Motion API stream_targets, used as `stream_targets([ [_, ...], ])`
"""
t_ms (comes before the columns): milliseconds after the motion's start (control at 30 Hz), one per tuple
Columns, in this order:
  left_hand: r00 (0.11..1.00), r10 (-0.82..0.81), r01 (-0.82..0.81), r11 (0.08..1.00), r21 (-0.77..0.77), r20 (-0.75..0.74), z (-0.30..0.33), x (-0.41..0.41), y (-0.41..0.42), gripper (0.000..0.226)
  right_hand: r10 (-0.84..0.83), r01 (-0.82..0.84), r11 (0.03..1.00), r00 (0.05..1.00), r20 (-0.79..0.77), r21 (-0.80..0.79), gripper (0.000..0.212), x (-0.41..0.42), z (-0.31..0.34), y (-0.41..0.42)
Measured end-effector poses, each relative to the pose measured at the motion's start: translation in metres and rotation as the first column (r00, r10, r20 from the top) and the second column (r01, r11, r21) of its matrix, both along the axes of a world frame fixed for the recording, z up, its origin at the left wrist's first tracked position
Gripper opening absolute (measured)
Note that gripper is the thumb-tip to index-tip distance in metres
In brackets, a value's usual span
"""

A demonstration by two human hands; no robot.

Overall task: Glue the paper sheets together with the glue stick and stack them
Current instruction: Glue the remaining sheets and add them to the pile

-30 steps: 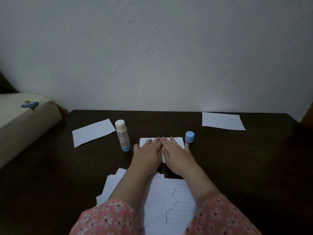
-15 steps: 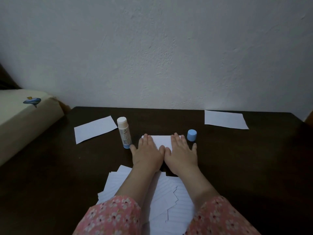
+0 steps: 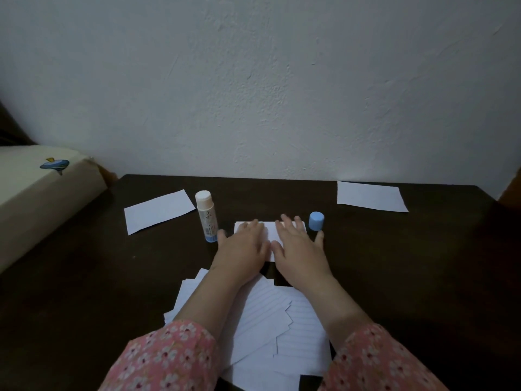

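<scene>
pressing flat, the left hand point(image 3: 242, 246) and right hand point(image 3: 300, 246) lie with fingers straight on the small paper sheet point(image 3: 272, 231) mid-table, between the uncapped glue stick point(image 3: 207, 217) and its cap point(image 3: 316, 220) (gripping nothing); light and floppy, probably best lifted by an edge.

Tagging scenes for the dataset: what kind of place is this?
Likely a home room, a craft spot at a dark wooden table pushed against a plain white wall. A cushion or mattress edge with a cartoon print lies beside it; cut paper sheets and a glue stick on top.
</scene>
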State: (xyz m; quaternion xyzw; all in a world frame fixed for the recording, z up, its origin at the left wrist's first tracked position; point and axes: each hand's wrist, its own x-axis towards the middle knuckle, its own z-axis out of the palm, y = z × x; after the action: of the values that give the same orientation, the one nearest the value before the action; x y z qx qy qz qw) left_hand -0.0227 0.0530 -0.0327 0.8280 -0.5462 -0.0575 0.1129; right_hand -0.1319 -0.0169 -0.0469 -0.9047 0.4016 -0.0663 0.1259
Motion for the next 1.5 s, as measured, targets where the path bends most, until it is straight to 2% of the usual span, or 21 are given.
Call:
stream_targets([
  [100,0.994,-0.105,0.107,0.991,0.082,-0.029,-0.002,0.002,0.006,0.045,0.075,-0.072,0.997,0.99,-0.119,0.033,0.05,-0.005,-0.001,0.004],
  [200,0.998,-0.052,0.057,0.988,0.145,-0.038,-0.002,0.01,0.01,0.047,0.036,-0.021,0.997,0.979,-0.201,0.072,0.052,-0.011,-0.001,0.003],
  [367,0.998,0.037,-0.027,0.986,0.165,-0.056,0.004,0.019,0.02,0.048,-0.044,0.06,0.996,0.97,-0.239,0.061,0.055,-0.022,-0.001,0.002],
  [533,0.997,0.024,-0.01,0.982,0.191,-0.072,0.004,0.016,0.02,0.051,-0.057,0.085,0.991,0.965,-0.256,0.1,0.058,-0.02,0.0,0.005],
  [600,0.995,0.015,-0.002,0.991,0.135,-0.097,0.002,0.018,0.025,0.046,-0.056,0.09,0.988,0.965,-0.256,0.123,0.058,-0.018,0.002,0.003],
  [733,0.976,0.082,-0.106,0.989,-0.106,-0.204,-0.003,0.032,0.034,0.028,-0.108,0.12,0.992,0.976,-0.187,0.05,0.056,-0.022,0.003,0.002],
  [867,0.967,0.121,-0.143,0.986,-0.082,-0.224,-0.003,0.041,0.034,0.023,-0.115,0.129,0.99,0.966,-0.234,0.048,0.057,-0.03,0.002,0.006],
  [1000,0.946,0.178,-0.219,0.967,-0.128,-0.27,-0.002,0.04,0.04,0.018,-0.173,0.194,0.98,0.949,-0.264,0.054,0.057,-0.025,0.006,0.01],
  [1067,0.919,0.224,-0.31,0.919,-0.242,-0.325,0.0,0.038,0.046,0.014,-0.201,0.209,0.978,0.963,-0.178,0.026,0.053,-0.021,0.008,0.013],
  [1133,0.856,0.298,-0.462,0.807,-0.367,-0.423,0.002,0.039,0.047,0.023,-0.217,0.218,0.976,0.975,0.034,-0.019,0.045,-0.017,0.009,0.011],
  [1200,0.788,0.369,-0.582,0.706,-0.403,-0.493,0.0,0.043,0.043,0.036,-0.23,0.242,0.97,0.952,0.201,-0.032,0.039,-0.012,0.012,0.003],
  [1233,0.761,0.392,-0.618,0.682,-0.392,-0.518,-0.001,0.046,0.041,0.043,-0.234,0.247,0.968,0.948,0.216,-0.035,0.04,-0.01,0.011,-0.001],
  [1300,0.745,0.391,-0.628,0.685,-0.37,-0.54,-0.006,0.051,0.034,0.059,-0.231,0.24,0.97,0.962,0.147,-0.043,0.047,-0.008,0.007,-0.008],
  [1367,0.771,0.356,-0.584,0.725,-0.365,-0.527,-0.01,0.054,0.028,0.071,-0.229,0.23,0.973,0.972,0.044,-0.032,0.058,-0.008,0.002,-0.013],
  [1433,0.781,0.336,-0.556,0.758,-0.342,-0.526,-0.01,0.056,0.025,0.067,-0.221,0.22,0.975,0.975,-0.014,-0.017,0.068,-0.008,-0.001,-0.014],
  [1500,0.779,0.31,-0.537,0.779,-0.325,-0.544,-0.007,0.057,0.025,0.053,-0.214,0.214,0.977,0.976,-0.027,-0.009,0.072,-0.007,-0.001,-0.014],
])
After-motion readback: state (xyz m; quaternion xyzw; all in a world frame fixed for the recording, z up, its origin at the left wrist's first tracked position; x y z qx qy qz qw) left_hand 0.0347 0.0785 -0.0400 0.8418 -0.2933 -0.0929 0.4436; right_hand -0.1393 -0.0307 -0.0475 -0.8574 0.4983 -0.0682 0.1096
